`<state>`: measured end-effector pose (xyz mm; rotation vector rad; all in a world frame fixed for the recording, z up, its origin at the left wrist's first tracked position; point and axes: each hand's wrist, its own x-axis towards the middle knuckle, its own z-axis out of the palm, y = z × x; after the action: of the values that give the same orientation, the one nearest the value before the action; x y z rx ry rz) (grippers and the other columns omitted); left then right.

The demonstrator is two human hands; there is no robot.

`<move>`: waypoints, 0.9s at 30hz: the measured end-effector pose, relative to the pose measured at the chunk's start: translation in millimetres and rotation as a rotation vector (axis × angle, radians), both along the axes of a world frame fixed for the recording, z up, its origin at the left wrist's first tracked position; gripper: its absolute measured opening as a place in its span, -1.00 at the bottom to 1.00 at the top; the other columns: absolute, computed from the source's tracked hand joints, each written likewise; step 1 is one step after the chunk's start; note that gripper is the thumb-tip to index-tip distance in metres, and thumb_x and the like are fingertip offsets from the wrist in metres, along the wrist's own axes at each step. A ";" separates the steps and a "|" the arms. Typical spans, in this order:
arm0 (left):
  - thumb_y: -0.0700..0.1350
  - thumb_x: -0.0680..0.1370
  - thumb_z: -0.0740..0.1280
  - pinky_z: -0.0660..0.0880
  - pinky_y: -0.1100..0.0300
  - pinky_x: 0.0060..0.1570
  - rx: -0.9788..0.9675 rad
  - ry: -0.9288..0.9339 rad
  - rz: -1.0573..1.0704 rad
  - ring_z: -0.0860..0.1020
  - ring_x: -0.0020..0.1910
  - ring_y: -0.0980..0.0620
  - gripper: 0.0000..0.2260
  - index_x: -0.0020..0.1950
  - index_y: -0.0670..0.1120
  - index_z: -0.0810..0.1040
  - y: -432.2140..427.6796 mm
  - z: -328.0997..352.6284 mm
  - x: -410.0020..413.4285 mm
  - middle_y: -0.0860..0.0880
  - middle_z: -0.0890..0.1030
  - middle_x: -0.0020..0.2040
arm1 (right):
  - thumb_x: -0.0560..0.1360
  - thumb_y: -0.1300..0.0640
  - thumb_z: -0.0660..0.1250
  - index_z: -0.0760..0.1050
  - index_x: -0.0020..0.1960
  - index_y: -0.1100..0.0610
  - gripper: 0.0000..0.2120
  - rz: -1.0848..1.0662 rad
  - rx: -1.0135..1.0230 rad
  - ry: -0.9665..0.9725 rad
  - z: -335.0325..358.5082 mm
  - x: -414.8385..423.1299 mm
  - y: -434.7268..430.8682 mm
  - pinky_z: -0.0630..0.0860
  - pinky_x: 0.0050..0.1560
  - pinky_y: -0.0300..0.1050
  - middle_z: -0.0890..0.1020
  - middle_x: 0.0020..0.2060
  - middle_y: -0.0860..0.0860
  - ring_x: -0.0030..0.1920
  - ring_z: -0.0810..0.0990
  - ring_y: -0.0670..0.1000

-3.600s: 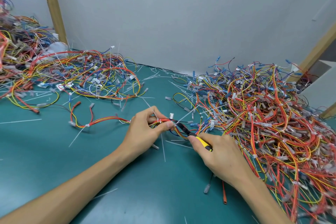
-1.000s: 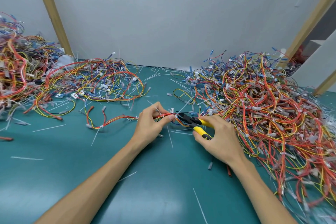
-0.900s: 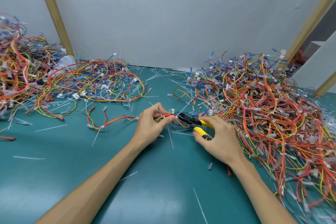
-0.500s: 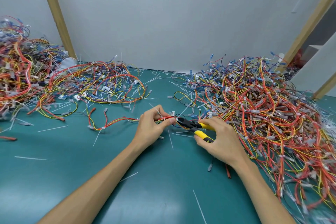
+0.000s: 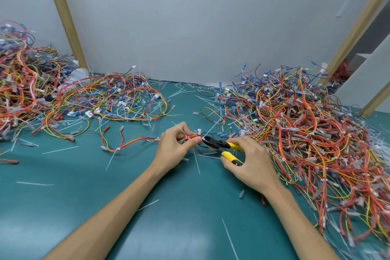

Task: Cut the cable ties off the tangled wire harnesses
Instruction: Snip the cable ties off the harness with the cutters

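Note:
My left hand (image 5: pixel 176 148) pinches a thin harness of red, orange and yellow wires (image 5: pixel 135 141) that trails left across the green mat. My right hand (image 5: pixel 251 164) grips yellow-handled cutters (image 5: pixel 223 146). Their black jaws sit at a white cable tie (image 5: pixel 203 137) just beside my left fingertips. The tie's long tail sticks up and to the right. Another white tie (image 5: pixel 117 149) binds the same harness further left.
A large tangle of harnesses (image 5: pixel 306 133) fills the right side. A flatter heap (image 5: pixel 109 99) lies at the back left, with a taller pile (image 5: pixel 19 82) at the far left edge. Cut tie tails (image 5: pixel 196 162) litter the green mat (image 5: pixel 105 196). A grey wall rises behind.
The view has shifted a little. Both hands have stayed together at the same spot on the harness, and the cutter jaws remain at the tie.

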<state>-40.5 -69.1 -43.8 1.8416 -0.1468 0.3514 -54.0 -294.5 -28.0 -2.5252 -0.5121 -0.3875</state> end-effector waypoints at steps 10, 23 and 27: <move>-0.18 0.46 0.50 0.39 0.31 -0.31 0.009 -0.005 -0.006 0.55 -0.34 0.13 -0.79 -0.23 -0.20 0.48 0.7 0.7 -0.6 0.13 0.69 -0.32 | 0.41 -0.03 0.47 0.54 0.20 0.01 -0.62 -0.016 -0.020 -0.009 3.2 -0.5 1.0 0.46 0.13 -0.10 0.55 0.02 -0.12 0.10 0.51 -0.05; -0.17 0.47 0.49 0.45 0.33 -0.23 0.030 -0.010 -0.002 0.64 -0.27 0.14 -0.80 -0.21 -0.19 0.50 1.7 0.4 1.1 0.15 0.70 -0.30 | 0.39 0.00 0.50 0.56 0.16 0.02 -0.64 -0.016 0.011 -0.032 1.8 -2.5 4.4 0.45 0.09 -0.12 0.53 -0.03 -0.14 0.05 0.52 -0.05; -0.17 0.46 0.50 0.45 0.37 -0.24 0.019 -0.002 -0.006 0.64 -0.26 0.19 -0.79 -0.22 -0.18 0.49 2.7 -0.5 1.9 0.14 0.70 -0.29 | 0.39 0.02 0.51 0.57 0.13 0.02 -0.66 -0.023 0.006 -0.058 2.4 -3.0 4.8 0.48 0.04 -0.09 0.54 -0.06 -0.14 0.01 0.54 -0.03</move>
<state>-38.6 -66.4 -44.3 1.8589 -0.1570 0.3490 -57.1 -289.7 -25.6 -2.5225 -0.5031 -0.4713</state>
